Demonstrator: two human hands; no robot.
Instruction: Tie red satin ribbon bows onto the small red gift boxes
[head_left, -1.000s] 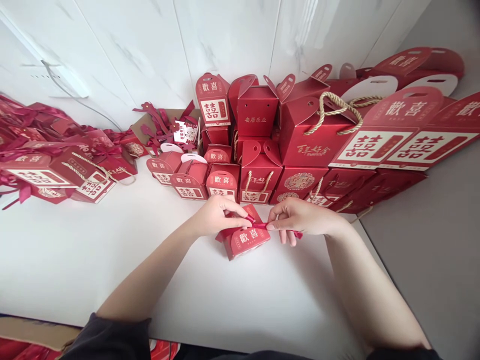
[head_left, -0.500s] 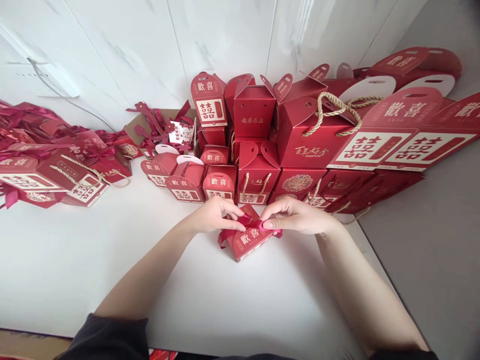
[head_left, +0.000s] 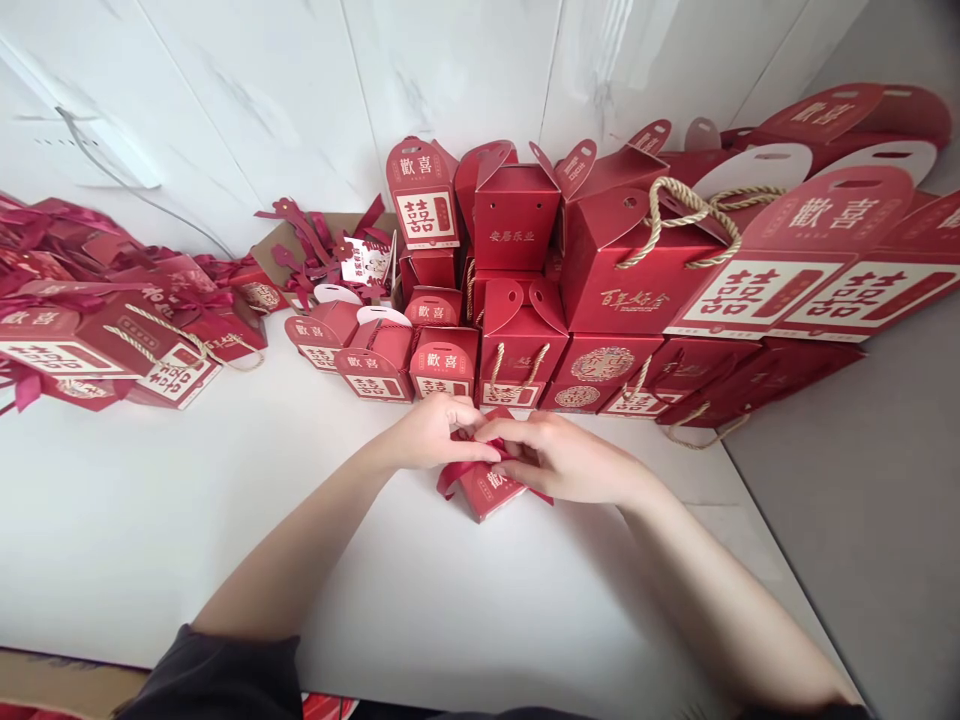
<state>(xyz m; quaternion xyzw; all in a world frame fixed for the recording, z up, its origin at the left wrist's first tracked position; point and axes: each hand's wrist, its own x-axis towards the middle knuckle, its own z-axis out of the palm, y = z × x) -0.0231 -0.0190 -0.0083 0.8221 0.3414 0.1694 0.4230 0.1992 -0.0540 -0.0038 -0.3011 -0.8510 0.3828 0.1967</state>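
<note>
A small red gift box (head_left: pixel 487 494) with pale lettering lies on the white table in front of me. Dark red ribbon (head_left: pixel 452 478) crosses its top, and one loose end hangs off the left side. My left hand (head_left: pixel 442 432) pinches the ribbon over the box from the left. From the right, my right hand (head_left: pixel 551 455) reaches across the box, thumb and fingers closed on the ribbon near the left fingertips. Both hands cover much of the box top and the ribbon's crossing.
Red gift boxes (head_left: pixel 517 225) stand stacked along the tiled wall, some with rope handles (head_left: pixel 675 225). Ribboned boxes (head_left: pixel 75 330) are piled at the left. An open carton (head_left: pixel 281 250) holds ribbons and cards. A grey panel (head_left: pixel 862 480) bounds the right side.
My right hand has moved left across the box, close to my left fingertips, and now hides more of the box top. My left hand stays almost in place.
</note>
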